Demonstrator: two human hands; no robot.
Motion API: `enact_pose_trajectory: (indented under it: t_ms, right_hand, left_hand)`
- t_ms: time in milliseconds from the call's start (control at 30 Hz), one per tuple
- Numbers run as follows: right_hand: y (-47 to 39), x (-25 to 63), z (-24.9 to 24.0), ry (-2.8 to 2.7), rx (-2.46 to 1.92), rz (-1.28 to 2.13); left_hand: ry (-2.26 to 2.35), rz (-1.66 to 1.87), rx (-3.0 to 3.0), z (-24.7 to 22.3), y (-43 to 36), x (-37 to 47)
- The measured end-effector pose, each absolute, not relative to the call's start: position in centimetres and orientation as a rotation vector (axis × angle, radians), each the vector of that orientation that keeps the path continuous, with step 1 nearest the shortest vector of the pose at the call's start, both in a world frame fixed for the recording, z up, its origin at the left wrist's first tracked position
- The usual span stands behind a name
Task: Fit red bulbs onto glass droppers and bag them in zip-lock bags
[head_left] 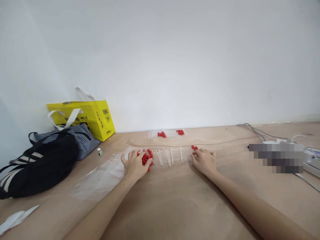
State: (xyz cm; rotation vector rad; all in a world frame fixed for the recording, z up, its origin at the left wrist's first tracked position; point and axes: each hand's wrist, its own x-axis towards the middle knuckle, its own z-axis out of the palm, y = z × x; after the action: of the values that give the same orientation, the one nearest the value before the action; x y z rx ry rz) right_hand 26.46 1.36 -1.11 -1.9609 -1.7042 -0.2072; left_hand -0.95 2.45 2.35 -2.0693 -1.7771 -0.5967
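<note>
My left hand [136, 165] rests with its fingers spread over a heap of small red pieces [145, 159]. To the right of the heap, a row of thin clear sticks [171, 157] lies side by side on the wooden table [160, 203]. At the row's right end is my right hand [204, 161], its fingers bent and close together beside a few more red pieces [194, 147]. What the right fingertips hold, if anything, is hidden. Clear plastic bags [100, 178] spread out beneath and left of my left hand.
Near the wall lies a clear bag [171, 134] with red pieces. A yellow bag [100, 120], a striped bag [87, 141], a black bag [50, 161] and a small bottle [100, 152] stand left. Cables [260, 132] and a pixelated patch are right.
</note>
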Motion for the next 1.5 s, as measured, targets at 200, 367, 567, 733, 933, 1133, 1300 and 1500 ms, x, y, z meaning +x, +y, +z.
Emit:
enact_pose_trajectory:
  t_ms: [200,367,567,733,933,1133,1300,1500]
  right_hand:
    - [2.6,25.0,-0.7,-1.666,-2.085,-0.115]
    - [3.8,24.4,-0.2,-1.664,-2.23,0.012]
    - [4.3,24.2,0.4,-1.665,-2.309,0.084]
    - [4.3,24.2,0.8,-1.674,-2.324,0.102]
    - [4.5,23.9,0.9,-1.673,-2.328,0.124]
    - [4.7,23.9,0.5,-1.649,-2.314,0.145]
    - [4.4,23.9,0.8,-1.667,-2.258,0.105]
    - [1.7,23.6,0.9,-1.851,-1.917,0.014]
  left_hand:
    - [-1.728,-0.607,-2.022,2.4,2.2,-0.7]
    - [-1.69,-0.626,-2.04,2.3,2.1,-0.5]
    - [-1.567,-0.727,-1.999,2.5,2.1,-0.5]
    - [-1.332,-1.011,-2.037,3.2,0.0,0.0]
    - [-1.282,-1.071,-2.475,1.5,-2.7,1.5]
    - [-1.457,-0.948,-2.638,0.6,-2.8,1.7]
    - [-1.486,-0.833,-2.725,0.6,-2.6,1.7]
    - [-1.467,-0.802,-2.726,0.4,-2.5,1.5]
